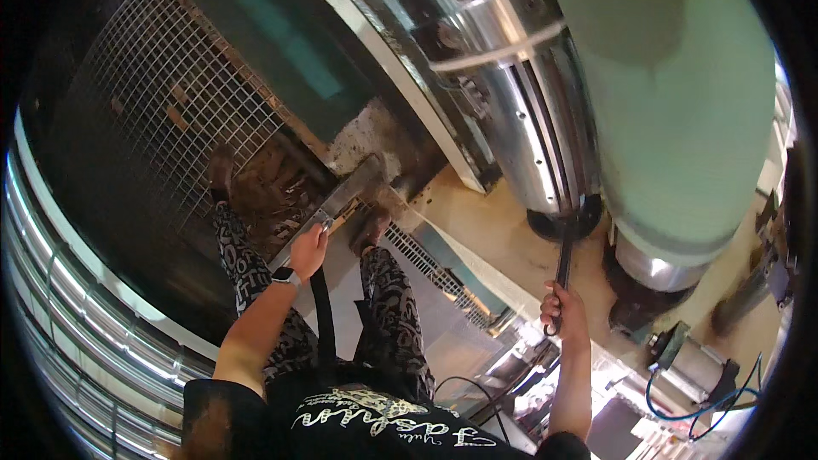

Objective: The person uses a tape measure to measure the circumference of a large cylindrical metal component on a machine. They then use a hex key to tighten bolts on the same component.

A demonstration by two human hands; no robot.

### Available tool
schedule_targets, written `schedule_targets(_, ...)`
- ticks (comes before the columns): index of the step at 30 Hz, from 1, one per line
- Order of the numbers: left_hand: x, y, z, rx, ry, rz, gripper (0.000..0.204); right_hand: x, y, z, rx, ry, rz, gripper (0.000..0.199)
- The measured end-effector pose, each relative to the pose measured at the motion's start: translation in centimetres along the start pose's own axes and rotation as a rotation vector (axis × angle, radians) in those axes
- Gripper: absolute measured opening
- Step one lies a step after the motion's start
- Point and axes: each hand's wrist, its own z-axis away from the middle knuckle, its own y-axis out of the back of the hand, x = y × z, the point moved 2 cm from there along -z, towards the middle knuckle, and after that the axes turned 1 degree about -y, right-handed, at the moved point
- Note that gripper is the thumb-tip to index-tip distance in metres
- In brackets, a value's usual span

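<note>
My right hand (563,311) is wrapped round a long dark metal bar (565,260) near its lower end, where a small ring shows. The bar's upper end reaches the end of a shiny metal cylinder (545,145) with a long slot and several holes; whether it touches there I cannot tell. Closed in front of my legs, my left hand (308,255) grips a small shiny metal piece (326,223), whose kind I cannot make out. A dark watch (285,275) sits on my left wrist.
A large pale green roll (682,102) lies beside the cylinder. Wire mesh (187,77) and a footing with brown scraps (277,183) are at the left, near my feet. Shiny metal rollers (77,307) curve along the left. A small metal cylinder with blue hoses (694,370) stands lower right.
</note>
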Motion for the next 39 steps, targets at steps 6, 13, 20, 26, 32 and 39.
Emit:
schedule_targets(6,2.3,0.0,-0.6,0.026,-0.068,-0.069,0.02,0.3,1.0,0.8,0.046,0.11,0.031,0.017)
schedule_targets(13,0.7,-0.3,-0.9,-0.018,-0.076,-0.078,0.022,0.8,0.1,-6.5,0.005,0.276,-0.125,0.021)
schedule_targets(20,-0.6,-0.7,-0.3,-0.046,-0.016,-0.025,0.021,2.9,-1.3,-2.0,0.085,0.214,-0.111,0.019)
schedule_targets(26,0.5,-0.2,-0.7,-0.094,-0.025,-0.049,0.021,6.3,-0.6,-1.8,0.162,0.306,-0.095,0.019)
schedule_targets(32,2.1,0.0,-0.5,0.0,0.028,0.028,0.018,5.9,-1.2,-9.6,0.261,0.469,-0.044,0.021)
schedule_targets(39,0.3,-1.4,5.2,0.195,0.188,-0.005,0.018,9.0,-2.1,-17.3,0.215,0.761,-0.164,0.016)
